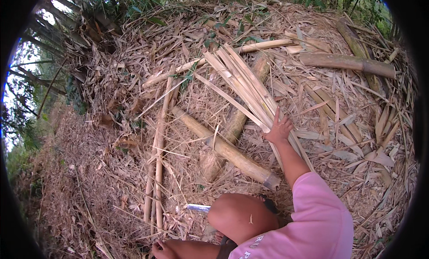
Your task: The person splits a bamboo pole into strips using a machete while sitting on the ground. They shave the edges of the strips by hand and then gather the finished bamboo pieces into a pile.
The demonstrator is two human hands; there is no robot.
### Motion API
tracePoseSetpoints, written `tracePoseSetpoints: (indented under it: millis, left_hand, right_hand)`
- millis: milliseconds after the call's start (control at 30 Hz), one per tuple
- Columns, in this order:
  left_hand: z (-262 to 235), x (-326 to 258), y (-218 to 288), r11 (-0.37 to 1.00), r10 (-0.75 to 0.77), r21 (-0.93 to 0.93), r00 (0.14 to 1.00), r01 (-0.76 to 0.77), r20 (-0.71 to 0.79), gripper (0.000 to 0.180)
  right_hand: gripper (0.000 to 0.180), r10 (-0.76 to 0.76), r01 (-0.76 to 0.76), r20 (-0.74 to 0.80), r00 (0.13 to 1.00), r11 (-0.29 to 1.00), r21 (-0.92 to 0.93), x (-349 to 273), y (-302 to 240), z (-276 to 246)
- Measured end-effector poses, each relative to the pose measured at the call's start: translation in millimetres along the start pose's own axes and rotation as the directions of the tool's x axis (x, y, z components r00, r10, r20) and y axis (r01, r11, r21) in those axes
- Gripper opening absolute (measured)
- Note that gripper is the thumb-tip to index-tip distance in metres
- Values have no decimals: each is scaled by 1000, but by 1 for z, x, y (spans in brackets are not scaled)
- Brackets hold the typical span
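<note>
A sheaf of long, pale split bamboo strips point(243, 82) fans out away from me. My right hand point(279, 128) lies over its near part, gripping the strips with the forefinger stretched along them; their near ends pass beside my forearm. At the lower edge, my left hand point(163, 250) is partly cut off by the picture. Its fingers look curled, and whatever they may hold is hidden. Between that hand and the strips, a shiny metal blade point(198, 208) sticks out from behind my bent knee point(243, 214); its other end is out of sight.
A thick bamboo pole point(228, 151) crosses over another log point(234, 125) before me. Thin poles point(159, 169) lie at the left, a bamboo length point(348, 64) at the far right. Dry leaves and shavings cover the ground; bamboo clumps point(85, 22) stand at the back left.
</note>
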State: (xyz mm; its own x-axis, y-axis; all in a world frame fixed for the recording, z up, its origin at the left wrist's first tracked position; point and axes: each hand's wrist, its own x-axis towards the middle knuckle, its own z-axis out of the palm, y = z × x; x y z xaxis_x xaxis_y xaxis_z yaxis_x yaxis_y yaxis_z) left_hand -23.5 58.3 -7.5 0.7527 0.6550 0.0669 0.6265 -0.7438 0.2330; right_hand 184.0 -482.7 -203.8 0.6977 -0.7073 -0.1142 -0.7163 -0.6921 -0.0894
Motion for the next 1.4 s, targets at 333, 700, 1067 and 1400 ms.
tracePoseSetpoints:
  millis: [333,700,1067,1400]
  left_hand:
    - [14,0,-11,988,140,-35,974,-149,-179,34]
    - [17,6,-25,991,11,-127,983,-35,-184,29]
    - [9,-1,-39,980,29,-187,982,-65,-187,27]
    - [14,10,-22,977,-21,-213,988,-12,-152,26]
  right_hand:
    - [111,35,-40,32,999,984,174,6,9,10]
    - [101,0,-11,63,998,986,168,-15,18,-5]
    - [100,-6,9,-22,1000,993,119,-21,24,28]
    - [112,24,-28,73,997,998,55,-22,16,21]
